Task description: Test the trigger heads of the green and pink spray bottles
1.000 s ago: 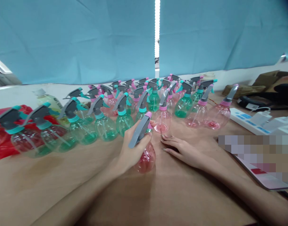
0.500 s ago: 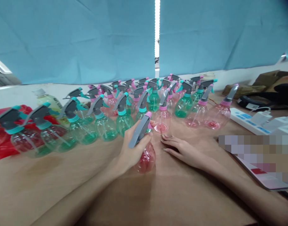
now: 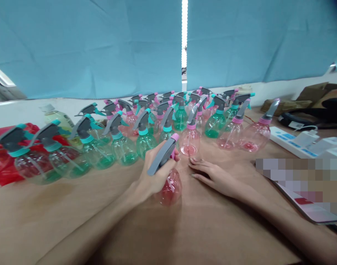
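Note:
My left hand (image 3: 153, 169) is wrapped round the neck of a pink spray bottle (image 3: 171, 189) with a grey and pink trigger head. The bottle is near the middle of the brown table (image 3: 107, 221), leaning slightly; whether its base touches the table I cannot tell. My right hand (image 3: 214, 175) lies on the table with fingers stretched out and nothing in it. Just beyond its fingertips stands another pink spray bottle (image 3: 190, 141). A green spray bottle (image 3: 146, 141) is upright behind my left hand.
Several green and pink spray bottles stand in rows across the back. At far left is a red plastic bag (image 3: 5, 173), with a pale bottle (image 3: 56, 117) behind. On the right are a white power strip (image 3: 291, 141), a pixelated flat object (image 3: 303, 191), a black headset-like item (image 3: 303, 117) and cardboard (image 3: 320, 94).
The pink spray bottle in my left hand has shifted slightly down and toward me, its head tilting a little. My right hand has stayed in place.

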Demonstrator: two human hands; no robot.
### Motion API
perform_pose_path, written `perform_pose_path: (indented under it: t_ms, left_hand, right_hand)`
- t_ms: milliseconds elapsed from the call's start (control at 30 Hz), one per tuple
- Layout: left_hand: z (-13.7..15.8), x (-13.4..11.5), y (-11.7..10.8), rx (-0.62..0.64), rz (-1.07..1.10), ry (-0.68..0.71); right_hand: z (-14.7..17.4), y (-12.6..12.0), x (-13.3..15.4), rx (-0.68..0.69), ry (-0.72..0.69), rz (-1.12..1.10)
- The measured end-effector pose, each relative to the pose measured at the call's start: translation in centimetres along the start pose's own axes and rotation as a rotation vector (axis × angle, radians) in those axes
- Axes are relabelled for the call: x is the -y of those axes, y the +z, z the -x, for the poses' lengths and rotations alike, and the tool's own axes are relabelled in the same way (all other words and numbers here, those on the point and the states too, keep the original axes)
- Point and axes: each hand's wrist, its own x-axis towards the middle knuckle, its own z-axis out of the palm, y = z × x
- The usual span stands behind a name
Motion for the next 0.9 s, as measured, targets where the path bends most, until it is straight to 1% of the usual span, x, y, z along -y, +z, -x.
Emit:
perform_pose_path:
  t_ms: [133,300,400,500,600,900]
  left_hand:
    - [-0.1,0.0,0.0,0.002,-0.015,-0.01]
    - [-0.4,-0.1,-0.1,0.008,-0.01,0.023]
    - [-0.3,0.3,0.1,-0.027,-0.033,0.022]
    - [0.0,0.8,0.4,-0.057,-0.031,-0.007]
    - [0.2,1.0,0.5,-0.056,-0.028,-0.01]
    - [0.2,0.7,0.5,-0.067,-0.053,0.005]
  right_hand:
    - [0.0,-0.1,0.1,-0.001,-0.004,-0.002]
    - [0.1,0.0,0.1,-0.026,-0.011,-0.018]
    - [0.1,0.1,0.0,-0.039,-0.017,-0.028]
    - [0.1,0.0,0.0,-0.026,-0.012,-0.022]
    - [0.0,0.0,-0.1,-0.009,-0.008,-0.015]
    - [0.0,0.0,-0.2,-0.008,-0.007,-0.02]
